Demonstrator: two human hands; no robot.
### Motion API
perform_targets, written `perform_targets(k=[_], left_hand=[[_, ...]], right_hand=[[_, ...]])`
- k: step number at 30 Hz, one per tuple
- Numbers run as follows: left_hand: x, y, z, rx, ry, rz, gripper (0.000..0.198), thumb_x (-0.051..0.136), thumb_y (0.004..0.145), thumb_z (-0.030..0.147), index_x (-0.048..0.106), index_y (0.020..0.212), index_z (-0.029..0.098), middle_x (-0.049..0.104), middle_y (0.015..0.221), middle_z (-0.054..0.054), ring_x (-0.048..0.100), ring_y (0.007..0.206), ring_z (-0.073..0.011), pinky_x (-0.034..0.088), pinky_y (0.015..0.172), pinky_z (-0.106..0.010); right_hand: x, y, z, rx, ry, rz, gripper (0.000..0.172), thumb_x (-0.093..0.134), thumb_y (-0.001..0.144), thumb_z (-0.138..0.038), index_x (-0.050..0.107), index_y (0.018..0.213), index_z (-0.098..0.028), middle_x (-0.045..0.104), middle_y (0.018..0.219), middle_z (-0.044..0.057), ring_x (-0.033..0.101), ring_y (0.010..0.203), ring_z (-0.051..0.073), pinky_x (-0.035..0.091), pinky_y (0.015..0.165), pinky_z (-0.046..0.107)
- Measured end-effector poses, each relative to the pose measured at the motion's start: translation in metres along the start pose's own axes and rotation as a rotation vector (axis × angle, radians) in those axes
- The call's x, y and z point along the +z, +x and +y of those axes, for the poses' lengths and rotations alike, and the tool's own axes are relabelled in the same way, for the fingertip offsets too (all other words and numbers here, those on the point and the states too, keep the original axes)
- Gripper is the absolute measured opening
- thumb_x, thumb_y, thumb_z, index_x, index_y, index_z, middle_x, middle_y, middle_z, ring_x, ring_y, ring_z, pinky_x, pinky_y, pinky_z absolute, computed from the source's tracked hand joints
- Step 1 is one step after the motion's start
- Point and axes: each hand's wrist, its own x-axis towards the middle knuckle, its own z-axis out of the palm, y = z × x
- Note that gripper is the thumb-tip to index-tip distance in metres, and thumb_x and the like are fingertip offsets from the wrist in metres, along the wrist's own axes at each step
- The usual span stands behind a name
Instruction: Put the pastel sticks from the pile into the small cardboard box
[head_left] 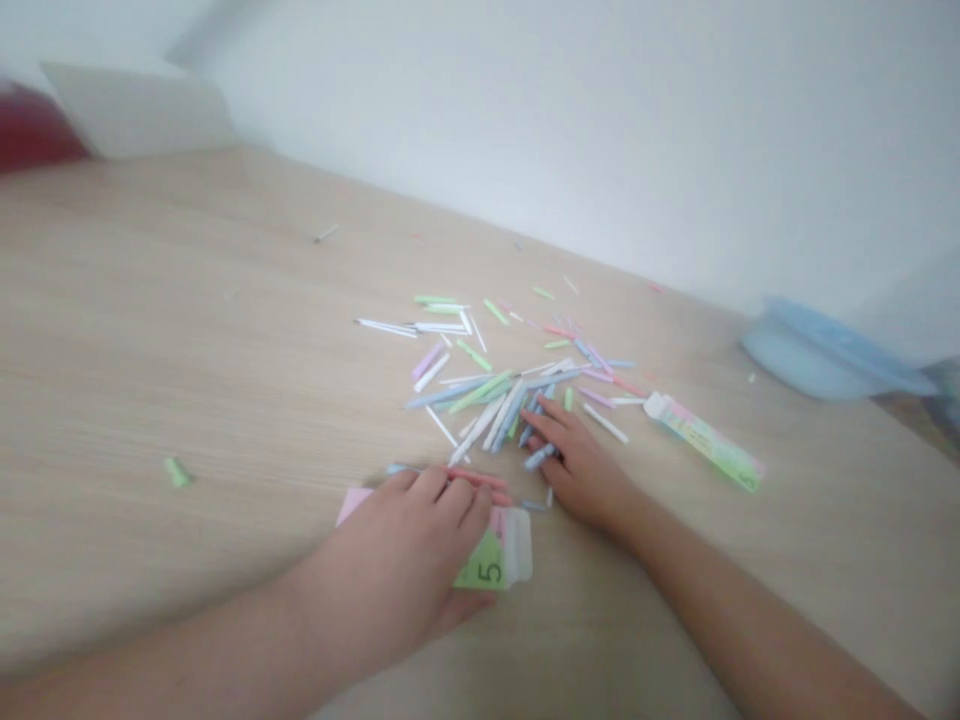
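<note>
My left hand (409,545) lies palm down on a small pink and green box (499,560) printed with a 5, fingers curled over its top edge next to a few pink sticks (480,478). My right hand (577,465) rests flat at the near edge of a scattered pile of thin pastel sticks (495,395), fingers stretched out and touching some blue ones (538,458). Nothing is gripped by the right hand. The sticks are white, green, blue, pink and purple.
A second pastel box (709,440) lies on its side right of the pile. A light blue bowl (817,350) stands at the far right by the wall. A single green piece (178,472) lies at the left. A white sheet (135,110) and something red (30,125) sit far left.
</note>
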Motion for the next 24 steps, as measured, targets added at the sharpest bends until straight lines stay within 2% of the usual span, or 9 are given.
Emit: perform_targets(k=[4, 7, 10, 12, 14, 16, 18, 20, 24], left_hand=[[0.001, 0.0, -0.001, -0.006, -0.012, 0.02, 0.059, 0.076, 0.087, 0.055, 0.062, 0.134, 0.021, 0.069, 0.129, -0.01, 0.061, 0.121, -0.0375, 0.055, 0.096, -0.058], [0.001, 0.0, -0.002, -0.025, -0.034, 0.02, 0.06, 0.078, 0.086, 0.055, 0.061, 0.135, 0.023, 0.068, 0.133, -0.009, 0.061, 0.123, -0.0349, 0.054, 0.1, -0.055], [0.001, -0.001, -0.003, -0.033, -0.022, 0.007, 0.063, 0.078, 0.086, 0.056, 0.059, 0.138, 0.024, 0.067, 0.135, -0.012, 0.061, 0.125, -0.0342, 0.051, 0.104, -0.05], [0.001, -0.002, -0.004, -0.038, -0.017, 0.007, 0.063, 0.077, 0.088, 0.058, 0.059, 0.139, 0.025, 0.066, 0.136, -0.012, 0.06, 0.127, -0.034, 0.05, 0.105, -0.048], [0.001, -0.003, -0.004, -0.037, -0.015, 0.009, 0.063, 0.075, 0.089, 0.058, 0.058, 0.14, 0.025, 0.066, 0.137, -0.012, 0.06, 0.128, -0.0336, 0.05, 0.106, -0.048], [0.0, -0.004, -0.004, -0.029, -0.012, 0.011, 0.062, 0.075, 0.09, 0.057, 0.058, 0.14, 0.024, 0.066, 0.137, -0.012, 0.06, 0.129, -0.0334, 0.049, 0.107, -0.048], [0.0, -0.004, -0.004, -0.031, -0.009, 0.013, 0.061, 0.075, 0.09, 0.055, 0.058, 0.14, 0.024, 0.066, 0.137, -0.012, 0.06, 0.128, -0.0341, 0.05, 0.107, -0.05], [0.001, -0.005, -0.004, -0.042, -0.006, 0.016, 0.061, 0.076, 0.089, 0.055, 0.059, 0.139, 0.025, 0.067, 0.137, -0.011, 0.061, 0.127, -0.0354, 0.05, 0.106, -0.053], [0.004, -0.004, -0.006, -0.026, -0.012, 0.042, 0.062, 0.074, 0.09, 0.057, 0.057, 0.142, 0.027, 0.065, 0.142, -0.007, 0.062, 0.126, -0.0343, 0.052, 0.105, -0.054]], right_hand=[[0.007, 0.043, 0.008, -0.015, 0.024, 0.029, 0.051, 0.053, 0.098, -0.023, 0.06, 0.148, -0.018, 0.047, 0.163, 0.018, 0.045, 0.151, 0.034, 0.034, 0.124, 0.058], [0.012, 0.066, 0.011, -0.002, 0.044, 0.092, 0.047, 0.047, 0.101, -0.025, 0.061, 0.145, -0.018, 0.051, 0.16, 0.017, 0.042, 0.152, 0.036, 0.028, 0.124, 0.066], [0.009, 0.073, 0.009, 0.019, 0.052, 0.181, 0.041, 0.042, 0.103, -0.027, 0.062, 0.138, -0.021, 0.065, 0.143, 0.014, 0.054, 0.14, 0.035, 0.025, 0.123, 0.069], [0.002, 0.064, 0.003, 0.02, 0.055, 0.222, 0.035, 0.044, 0.102, -0.029, 0.062, 0.132, -0.02, 0.072, 0.126, 0.014, 0.064, 0.122, 0.032, 0.038, 0.117, 0.059], [-0.008, 0.045, -0.005, 0.02, 0.056, 0.245, 0.033, 0.05, 0.101, -0.037, 0.06, 0.127, -0.018, 0.072, 0.115, 0.015, 0.067, 0.106, 0.031, 0.051, 0.101, 0.049], [-0.018, 0.019, -0.016, 0.018, 0.048, 0.222, 0.035, 0.05, 0.103, -0.044, 0.057, 0.124, -0.018, 0.07, 0.106, 0.013, 0.067, 0.094, 0.029, 0.053, 0.086, 0.043], [-0.026, -0.009, -0.028, 0.015, 0.014, 0.121, 0.031, 0.04, 0.108, -0.043, 0.058, 0.118, -0.02, 0.068, 0.097, 0.01, 0.065, 0.085, 0.027, 0.05, 0.078, 0.039], [-0.033, -0.036, -0.04, 0.014, -0.031, -0.016, 0.03, 0.034, 0.111, -0.038, 0.059, 0.113, -0.022, 0.067, 0.099, 0.009, 0.064, 0.086, 0.026, 0.048, 0.077, 0.038], [-0.047, -0.073, -0.061, 0.015, -0.008, -0.237, 0.027, 0.038, 0.111, -0.029, 0.059, 0.127, -0.026, 0.064, 0.113, 0.008, 0.065, 0.096, 0.024, 0.049, 0.083, 0.037]])
